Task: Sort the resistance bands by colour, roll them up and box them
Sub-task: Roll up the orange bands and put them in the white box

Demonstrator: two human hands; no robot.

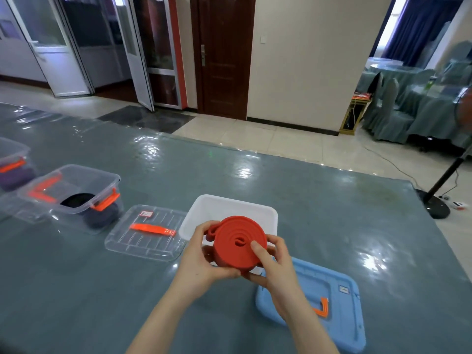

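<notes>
both hands held a rolled red band (238, 242) above the near edge of a white box (231, 209) on a grey-green table (332, 213). the left hand (201, 259) curled round its left side; the right hand (274, 261) pinched its right edge. the roll hid the box's near wall. a blue lid (339, 325), partly behind the right forearm, lay nearby. left, a clear box (74, 198) held a dark roll (78, 199), blurred.

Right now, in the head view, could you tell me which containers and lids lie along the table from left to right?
Clear plastic box holding a purple band → clear plastic box with orange latches holding a black rolled band → flat clear plastic lid with an orange handle → white plastic box → light blue plastic lid.
</notes>
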